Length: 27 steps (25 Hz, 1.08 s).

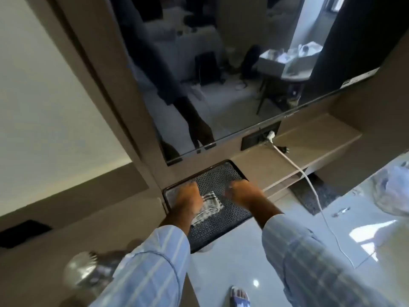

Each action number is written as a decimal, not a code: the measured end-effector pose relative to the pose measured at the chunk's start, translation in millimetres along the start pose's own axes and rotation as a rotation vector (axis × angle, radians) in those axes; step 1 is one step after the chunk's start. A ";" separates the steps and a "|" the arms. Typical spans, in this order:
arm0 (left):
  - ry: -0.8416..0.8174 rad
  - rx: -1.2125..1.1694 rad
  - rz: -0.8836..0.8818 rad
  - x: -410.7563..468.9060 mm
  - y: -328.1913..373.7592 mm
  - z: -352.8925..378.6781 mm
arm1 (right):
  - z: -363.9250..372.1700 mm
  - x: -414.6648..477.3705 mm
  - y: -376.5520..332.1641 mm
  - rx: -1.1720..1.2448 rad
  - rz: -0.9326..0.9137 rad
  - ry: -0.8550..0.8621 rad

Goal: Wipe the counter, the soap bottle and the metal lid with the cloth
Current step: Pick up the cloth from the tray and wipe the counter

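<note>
A striped grey-and-white cloth lies bunched on a black patterned tray. The tray's near part sticks out past the counter edge over the floor. My left hand rests on the cloth's left side with its fingers curled over it. My right hand is on the tray just right of the cloth, fingers curled and blurred. I cannot tell if it grips anything. A shiny metal lid, blurred, lies on the brown counter at the lower left, beside my left sleeve.
A large dark TV screen hangs right above the tray. A white cable runs from a socket on the ledge down to the glossy floor. My sandalled foot is below. A white plastic bag sits at the right edge.
</note>
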<state>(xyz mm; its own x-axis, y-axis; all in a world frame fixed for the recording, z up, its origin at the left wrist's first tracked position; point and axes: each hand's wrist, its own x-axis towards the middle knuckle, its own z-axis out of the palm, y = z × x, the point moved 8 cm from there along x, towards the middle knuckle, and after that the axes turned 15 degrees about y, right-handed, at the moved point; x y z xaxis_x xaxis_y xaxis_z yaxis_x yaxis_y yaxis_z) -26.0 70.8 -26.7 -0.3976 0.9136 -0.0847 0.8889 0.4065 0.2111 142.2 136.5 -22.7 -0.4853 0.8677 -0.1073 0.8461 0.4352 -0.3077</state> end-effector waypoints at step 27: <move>0.278 -0.352 0.029 -70.7 39.9 -181.8 | -96.5 -77.1 -54.0 1.168 0.606 0.135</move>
<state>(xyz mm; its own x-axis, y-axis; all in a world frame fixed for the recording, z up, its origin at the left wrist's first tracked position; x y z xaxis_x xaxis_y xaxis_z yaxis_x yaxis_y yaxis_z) -3.8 20.8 164.7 -0.4624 0.8680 0.1808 0.7883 0.3091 0.5321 155.2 69.3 93.4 -0.0166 0.8969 -0.4419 0.2005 -0.4300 -0.8803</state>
